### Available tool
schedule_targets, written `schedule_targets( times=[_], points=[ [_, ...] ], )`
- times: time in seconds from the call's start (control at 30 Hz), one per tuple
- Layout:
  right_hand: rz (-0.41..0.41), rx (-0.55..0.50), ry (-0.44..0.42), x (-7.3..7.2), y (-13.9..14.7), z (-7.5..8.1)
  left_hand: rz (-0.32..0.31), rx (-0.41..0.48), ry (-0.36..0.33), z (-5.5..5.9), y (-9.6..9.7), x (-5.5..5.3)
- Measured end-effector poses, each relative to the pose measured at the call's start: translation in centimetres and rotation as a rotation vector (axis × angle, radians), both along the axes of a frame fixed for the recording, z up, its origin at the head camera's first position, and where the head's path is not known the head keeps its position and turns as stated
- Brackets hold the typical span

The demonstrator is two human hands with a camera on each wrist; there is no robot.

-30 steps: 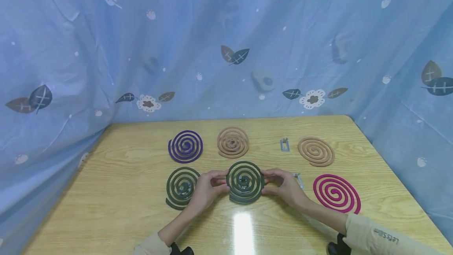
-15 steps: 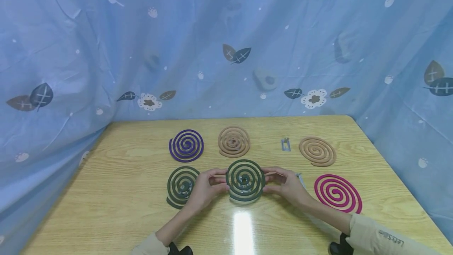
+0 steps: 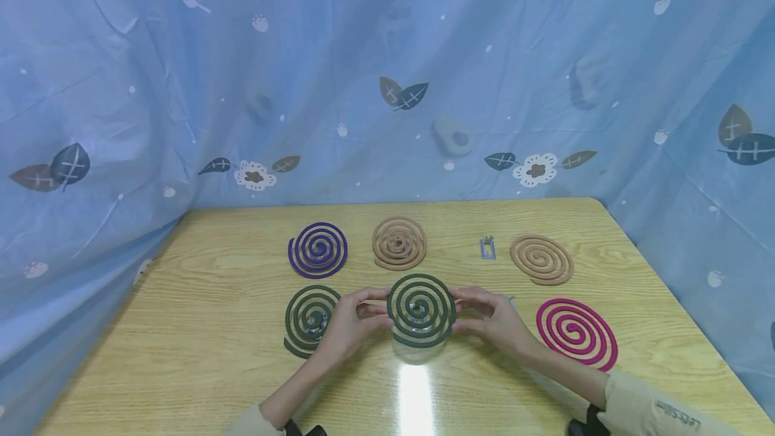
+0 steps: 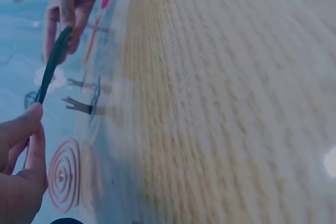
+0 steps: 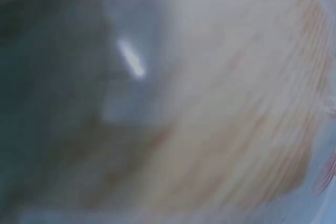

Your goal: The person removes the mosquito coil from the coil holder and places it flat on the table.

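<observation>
We see left hand (image 3: pixel 351 319) and right hand (image 3: pixel 495 320) pinching a dark green coil (image 3: pixel 419 304) by opposite edges, raised off the table (image 3: pixel 206 335) between them. We mark a second coil (image 3: pixel 315 319), also green, partly behind the left hand; pink coil (image 3: pixel 574 330) right of the right hand.

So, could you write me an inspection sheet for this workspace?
Surface: shiny wood-grain table.
Job's things: dark green coil, raised off the table.
Clutter: second green coil, purple coil, two tan coils, magenta coil, small metal stand; another stand mostly hidden.
Grippers: bare left hand and right hand pinch the dark green coil at opposite edges.
Cables: nothing seen.
Surroundings: blue curtain with leaves and flowers.
</observation>
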State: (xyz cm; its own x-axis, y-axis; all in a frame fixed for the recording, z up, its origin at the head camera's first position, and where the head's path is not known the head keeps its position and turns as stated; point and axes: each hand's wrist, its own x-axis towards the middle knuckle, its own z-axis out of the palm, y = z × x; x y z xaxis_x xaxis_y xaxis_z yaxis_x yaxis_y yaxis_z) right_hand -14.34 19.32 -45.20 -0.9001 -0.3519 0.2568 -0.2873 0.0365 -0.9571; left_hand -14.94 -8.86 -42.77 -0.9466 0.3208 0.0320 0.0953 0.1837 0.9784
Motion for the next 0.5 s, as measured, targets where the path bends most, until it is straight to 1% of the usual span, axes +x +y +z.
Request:
schedule_targets(
  times=[0.23,0.3,0.5],
  points=[
    [-0.003,0.008,0.028,0.5,0.4,0.2,-0.017,0.048,-0.002,0.3,0.2,0.6],
    [-0.005,0.015,0.029,0.6,0.4,0.2,-0.018,0.044,-0.004,0.4,0.3,0.8],
    [0.005,0.03,0.048,0.9,0.8,0.1,-0.025,0.061,-0.017,0.2,0.7,1.3]
  ],
)
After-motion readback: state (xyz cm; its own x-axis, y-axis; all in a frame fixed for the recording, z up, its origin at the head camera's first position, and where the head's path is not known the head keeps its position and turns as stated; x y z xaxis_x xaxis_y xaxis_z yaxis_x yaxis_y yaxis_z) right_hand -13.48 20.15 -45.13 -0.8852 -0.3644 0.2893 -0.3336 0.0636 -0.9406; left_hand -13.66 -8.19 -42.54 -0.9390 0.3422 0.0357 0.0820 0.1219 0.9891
